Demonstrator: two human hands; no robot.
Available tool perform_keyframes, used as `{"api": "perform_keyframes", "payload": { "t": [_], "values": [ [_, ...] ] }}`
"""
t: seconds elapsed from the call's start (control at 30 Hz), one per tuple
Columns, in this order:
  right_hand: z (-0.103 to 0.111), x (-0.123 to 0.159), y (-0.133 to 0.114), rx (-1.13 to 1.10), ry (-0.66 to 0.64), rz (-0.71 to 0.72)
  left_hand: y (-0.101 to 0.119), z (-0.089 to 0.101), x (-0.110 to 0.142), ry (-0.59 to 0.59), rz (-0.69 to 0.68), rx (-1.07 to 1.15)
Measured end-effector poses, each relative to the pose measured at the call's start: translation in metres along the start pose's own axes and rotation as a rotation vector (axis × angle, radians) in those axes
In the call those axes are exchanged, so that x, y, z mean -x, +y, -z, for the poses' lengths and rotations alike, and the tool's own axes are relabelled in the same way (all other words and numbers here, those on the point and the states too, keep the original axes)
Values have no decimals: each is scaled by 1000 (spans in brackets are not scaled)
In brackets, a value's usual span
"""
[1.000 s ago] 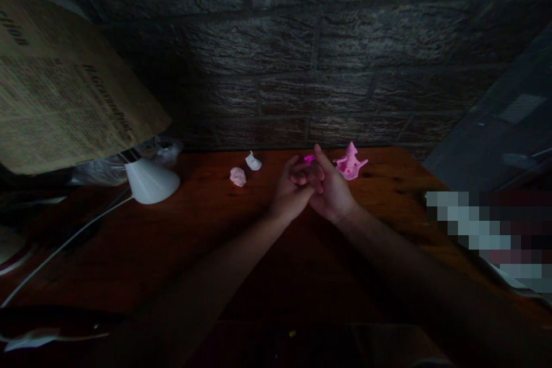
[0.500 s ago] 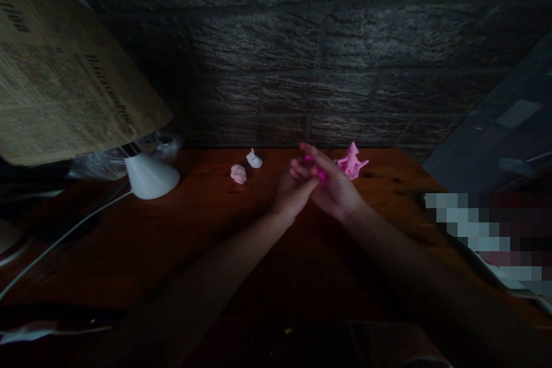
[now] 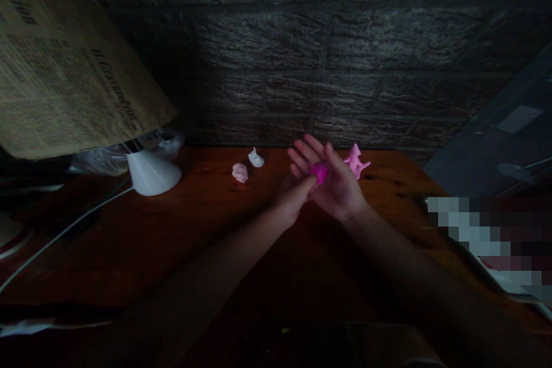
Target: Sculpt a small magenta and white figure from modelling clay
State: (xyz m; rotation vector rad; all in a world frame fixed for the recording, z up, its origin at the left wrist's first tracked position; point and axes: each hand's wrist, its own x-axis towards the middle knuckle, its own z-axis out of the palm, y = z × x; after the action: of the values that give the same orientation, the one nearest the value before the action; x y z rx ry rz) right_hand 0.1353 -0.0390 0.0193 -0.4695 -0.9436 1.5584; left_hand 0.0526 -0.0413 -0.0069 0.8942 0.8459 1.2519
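Observation:
A magenta lump of modelling clay (image 3: 319, 173) sits between my two hands, over the wooden table. My left hand (image 3: 294, 200) pinches it, its thumb on the near side; the left fingers are partly hidden. Palm up, my right hand (image 3: 338, 188) has its fingers stretched and spread, with the clay against its palm. Just behind the right hand stands a pink clay figure (image 3: 356, 162) with pointed parts, partly covered by that hand. Left of the hands lie a pale pink clay lump (image 3: 240, 172) and a white clay lump (image 3: 256, 157).
On the left stands a lamp with a white base (image 3: 154, 175) and a newsprint-patterned shade (image 3: 73, 75); its cord runs toward the near left. Crumpled clear plastic (image 3: 101, 160) lies behind it. A dark brick wall (image 3: 284, 46) bounds the table (image 3: 207, 224) at the back.
My right hand has opened, its fingers spreading away from the clay. More of the magenta clay shows now. The left hand has stayed almost in place.

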Motion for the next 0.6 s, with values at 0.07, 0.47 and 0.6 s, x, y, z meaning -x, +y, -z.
{"api": "perform_keyframes", "payload": {
  "t": [0.07,0.47,0.6],
  "values": [
    [-1,1,-1,8,-2,13,-1,0,1,-31,26,44],
    [-1,3,14,88,-45,-66,-9,9,-5,-43,-155,-30],
    [-5,4,11,91,-29,-52,-10,8,-8,13,-150,-54]
  ]
}}
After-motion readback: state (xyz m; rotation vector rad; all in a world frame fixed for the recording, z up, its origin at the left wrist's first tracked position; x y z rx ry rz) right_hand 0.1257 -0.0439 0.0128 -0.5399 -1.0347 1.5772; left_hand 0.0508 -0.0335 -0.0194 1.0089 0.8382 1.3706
